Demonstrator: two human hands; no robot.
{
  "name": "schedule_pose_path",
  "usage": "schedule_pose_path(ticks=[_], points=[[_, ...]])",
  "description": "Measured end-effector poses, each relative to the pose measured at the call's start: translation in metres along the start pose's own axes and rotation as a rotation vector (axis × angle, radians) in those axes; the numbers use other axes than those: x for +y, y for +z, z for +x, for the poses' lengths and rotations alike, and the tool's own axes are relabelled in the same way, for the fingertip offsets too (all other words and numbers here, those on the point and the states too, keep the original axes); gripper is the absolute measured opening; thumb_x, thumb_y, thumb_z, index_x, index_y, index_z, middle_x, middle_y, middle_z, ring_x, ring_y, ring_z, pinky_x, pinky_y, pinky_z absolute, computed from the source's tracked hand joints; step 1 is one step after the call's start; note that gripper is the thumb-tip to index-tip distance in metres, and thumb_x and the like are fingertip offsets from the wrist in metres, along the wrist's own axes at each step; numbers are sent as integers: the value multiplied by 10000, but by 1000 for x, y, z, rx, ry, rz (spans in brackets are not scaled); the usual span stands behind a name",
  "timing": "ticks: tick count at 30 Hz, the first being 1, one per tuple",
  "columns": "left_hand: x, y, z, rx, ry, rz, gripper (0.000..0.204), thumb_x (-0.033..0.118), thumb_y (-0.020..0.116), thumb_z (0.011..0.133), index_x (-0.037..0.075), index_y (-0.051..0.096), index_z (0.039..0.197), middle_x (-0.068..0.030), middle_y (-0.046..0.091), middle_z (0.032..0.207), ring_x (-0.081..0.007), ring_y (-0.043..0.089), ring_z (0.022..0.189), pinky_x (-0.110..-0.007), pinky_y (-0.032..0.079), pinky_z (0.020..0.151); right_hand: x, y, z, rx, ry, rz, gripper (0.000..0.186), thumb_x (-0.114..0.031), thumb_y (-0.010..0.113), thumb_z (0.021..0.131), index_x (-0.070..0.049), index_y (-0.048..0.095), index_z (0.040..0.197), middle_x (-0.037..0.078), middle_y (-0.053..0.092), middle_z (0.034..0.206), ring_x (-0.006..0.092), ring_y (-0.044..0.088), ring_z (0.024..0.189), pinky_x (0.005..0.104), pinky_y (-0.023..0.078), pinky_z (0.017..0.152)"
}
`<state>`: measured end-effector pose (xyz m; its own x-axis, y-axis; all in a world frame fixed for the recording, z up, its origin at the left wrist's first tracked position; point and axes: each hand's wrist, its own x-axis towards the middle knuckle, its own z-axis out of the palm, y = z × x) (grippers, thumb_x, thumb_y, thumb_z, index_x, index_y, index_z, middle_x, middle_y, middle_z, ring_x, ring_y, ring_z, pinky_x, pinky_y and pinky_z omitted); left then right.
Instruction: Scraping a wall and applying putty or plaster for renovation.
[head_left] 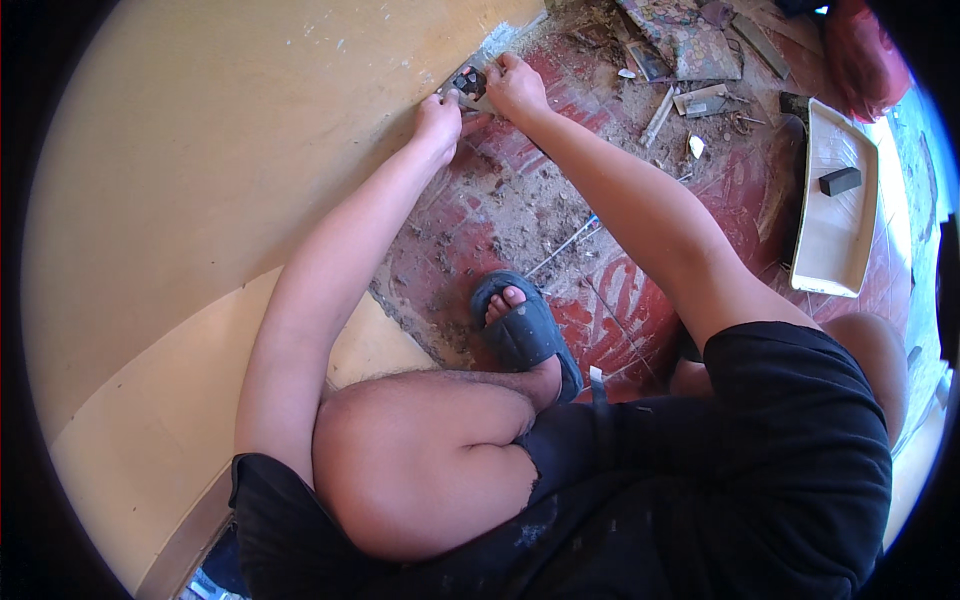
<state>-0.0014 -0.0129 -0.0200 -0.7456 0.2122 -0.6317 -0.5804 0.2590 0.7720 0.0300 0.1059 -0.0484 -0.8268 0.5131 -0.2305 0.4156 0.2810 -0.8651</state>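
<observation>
Fingers point(452, 97) of the left hand point(438, 120) and the right hand point(515, 88) pinch closed on a small grey wall socket plate with dark centre point(468, 82), low on the yellow plastered wall point(230, 150). It may slip or crack if pressed unevenly; I cannot tell how it is fastened. Gritty rubble point(520, 200) covers the red tiled floor point(620, 300); a white rectangular tray point(835, 250) holding a black block point(840, 181) sits well apart, and a black slipper point(525, 330) crowds the knee.

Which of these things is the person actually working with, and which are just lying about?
In use:
left hand
right hand
small dark fitting low on the yellow wall

Lying about:
white tray with a black block
scraps and debris on the red floor
</observation>
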Motion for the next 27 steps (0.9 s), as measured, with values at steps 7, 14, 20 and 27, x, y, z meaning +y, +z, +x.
schedule_pose_path(ticks=[7, 14, 20, 27], points=[[-1, -3, 2, -5, 29, 3, 256, 165, 293, 975, -32, 396, 1103, -139, 500, 992, -265, 611, 780, -337, 578, 696, 6, 4, 2, -9, -15, 61, 298, -276, 510, 833, -23, 576, 976, 241, 605, 950, 404, 569, 929, 443, 447, 816], [-5, 0, -2, -14, 27, -6, 258, 164, 288, 976, -32, 389, 1109, -152, 514, 1005, -275, 611, 793, -346, 576, 704, 20, 11, -1, -16, 42, 130, 324, -285, 513, 830, -17, 576, 1001, 236, 605, 967, 391, 569, 945, 432, 443, 828], [-10, -4, -2, -26, -11, -49, 260, 157, 288, 975, -45, 386, 1105, -174, 520, 983, -275, 611, 788, -347, 573, 716, 12, 7, 1, -63, 33, 15, 328, -293, 514, 828, -21, 579, 998, 236, 603, 981, 389, 565, 959, 436, 442, 842], [-8, 1, -7, 11, 27, -69, 256, 158, 297, 973, -48, 396, 1088, -165, 519, 962, -276, 615, 766, -341, 577, 687, 8, 3, 0, -42, -12, -13, 304, -292, 518, 826, -35, 584, 973, 238, 607, 952, 396, 572, 931, 441, 451, 823]])
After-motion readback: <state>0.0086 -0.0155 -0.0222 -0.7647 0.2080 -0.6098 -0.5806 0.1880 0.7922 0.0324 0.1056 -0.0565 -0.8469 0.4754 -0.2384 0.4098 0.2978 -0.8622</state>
